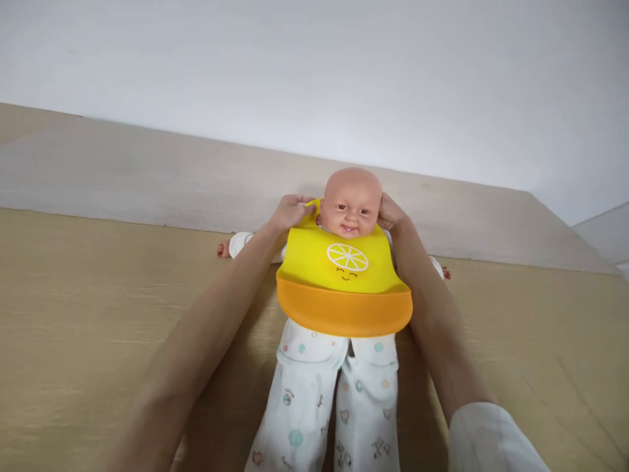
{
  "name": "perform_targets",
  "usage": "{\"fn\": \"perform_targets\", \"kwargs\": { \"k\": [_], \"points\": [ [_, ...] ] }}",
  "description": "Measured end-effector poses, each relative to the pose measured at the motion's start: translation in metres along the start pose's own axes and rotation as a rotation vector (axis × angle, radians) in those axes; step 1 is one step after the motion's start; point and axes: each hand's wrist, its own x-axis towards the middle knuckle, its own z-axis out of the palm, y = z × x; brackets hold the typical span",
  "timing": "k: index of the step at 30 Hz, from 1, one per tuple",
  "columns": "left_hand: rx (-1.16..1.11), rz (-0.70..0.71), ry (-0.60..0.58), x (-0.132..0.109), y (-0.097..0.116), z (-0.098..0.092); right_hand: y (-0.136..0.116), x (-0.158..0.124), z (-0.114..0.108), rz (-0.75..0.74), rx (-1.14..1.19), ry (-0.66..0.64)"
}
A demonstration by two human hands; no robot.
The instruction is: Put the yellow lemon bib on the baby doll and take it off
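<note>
A bald baby doll (352, 196) in white printed pyjamas lies on its back on a tan surface, legs toward me. A yellow bib (339, 265) with an orange catch pocket and a lemon-slice print covers its chest. My left hand (291, 211) is closed on the bib's neck strap beside the doll's head. Behind the other side of the head, my right hand (390, 213) is closed at the doll's neck, where the bib's other strap end lies; its fingertips are hidden behind the head.
The tan surface (73, 314) runs wide on both sides of the doll. A low beige headboard or ledge (147, 177) stands just behind the doll's head, with a white wall (314, 65) above it. My right sleeve (491, 439) is white.
</note>
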Motion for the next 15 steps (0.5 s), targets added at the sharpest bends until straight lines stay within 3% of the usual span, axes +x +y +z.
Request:
{"fn": "perform_targets", "kwargs": {
  "k": [5,11,15],
  "points": [
    [0.132,0.053,0.042,0.006,-0.005,0.001,0.011,0.005,0.0,0.022,0.022,0.0],
    [0.096,0.022,0.003,0.008,-0.009,0.006,0.013,0.006,0.002,-0.052,-0.234,0.133],
    [0.057,0.009,-0.008,0.013,-0.015,0.006,0.014,0.008,-0.004,-0.062,-0.335,0.155]
  ]
}}
